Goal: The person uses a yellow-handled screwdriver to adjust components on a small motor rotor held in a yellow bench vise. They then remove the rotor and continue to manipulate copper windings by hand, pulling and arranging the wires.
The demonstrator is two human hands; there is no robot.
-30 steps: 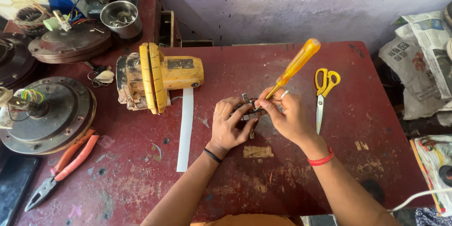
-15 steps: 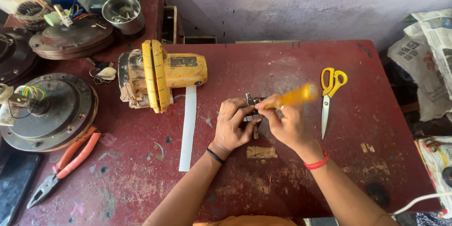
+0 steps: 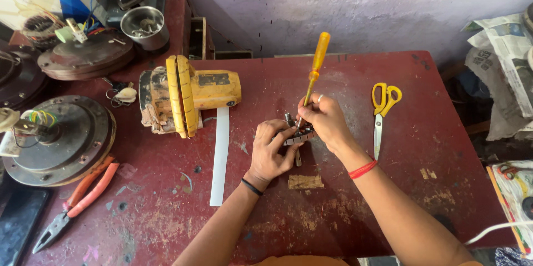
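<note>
Orange-handled, one screwdriver (image 3: pixel 314 71) is standing nearly upright in the right hand (image 3: pixel 325 120), whose fingers are closing around its shaft low down, the tip going into one small metal part (image 3: pixel 294 134) near the middle of the red surface (image 3: pixel 427 149). One left hand (image 3: pixel 270 152) is wrapping its grip around that same part from below, fingers curling tight on it; both hands are touching over it. Two bands are showing: a black one on the left wrist, a red one on the right. One pair of yellow-handled scissors (image 3: pixel 382 112) is lying shut, well apart to the right. One yellow power tool (image 3: pixel 186 97) is sitting to the left, with one white strip (image 3: pixel 220 155) lying just below it. One pair of red-handled pliers (image 3: pixel 75 202) is resting near the left edge, beside one round motor housing (image 3: pixel 58 138). One steel bowl (image 3: pixel 144 26) is standing at the back
</note>
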